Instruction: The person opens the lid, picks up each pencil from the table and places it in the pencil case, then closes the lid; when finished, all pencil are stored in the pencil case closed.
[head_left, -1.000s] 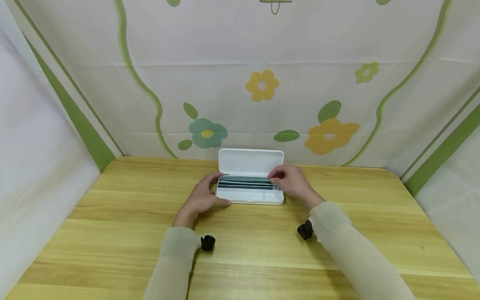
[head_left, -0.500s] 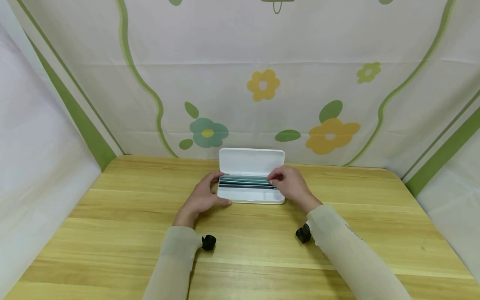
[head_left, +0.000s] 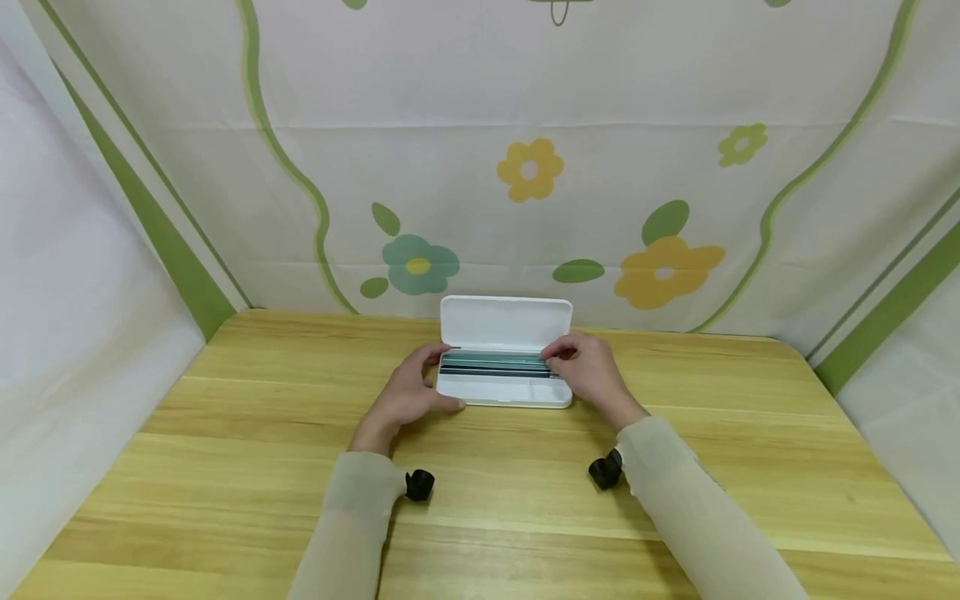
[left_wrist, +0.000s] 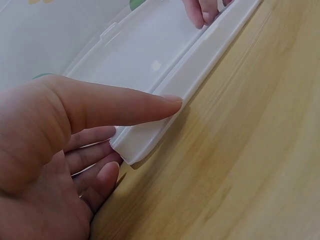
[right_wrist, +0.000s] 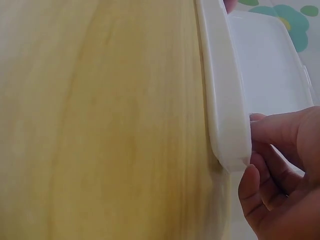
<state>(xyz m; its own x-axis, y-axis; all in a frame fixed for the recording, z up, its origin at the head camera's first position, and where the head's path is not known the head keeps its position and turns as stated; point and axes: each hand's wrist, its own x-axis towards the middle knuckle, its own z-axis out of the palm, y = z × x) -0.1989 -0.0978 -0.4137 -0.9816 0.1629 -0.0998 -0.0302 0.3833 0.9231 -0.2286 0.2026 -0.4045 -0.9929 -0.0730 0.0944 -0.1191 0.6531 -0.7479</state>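
A white pencil case lies with its lid raised at the back of the table. Several teal and dark pencils lie side by side along the rear half of its tray. My left hand holds the left end, thumb on the front wall and the other fingers round the end and back corner. At the right end, my right hand pinches at the pencil ends with thumb and forefinger. In the right wrist view the case's wall hides those fingertips and the pencils.
The wooden table meets a hanging cloth printed with flowers just behind the case. White cloth panels stand at both sides. A small black camera sits on the left wrist, another black camera on the right.
The pencils have shifted slightly in the tray, and their silver ends are now mostly covered by my right hand. My right wrist has dipped a little; my left hand keeps its hold.
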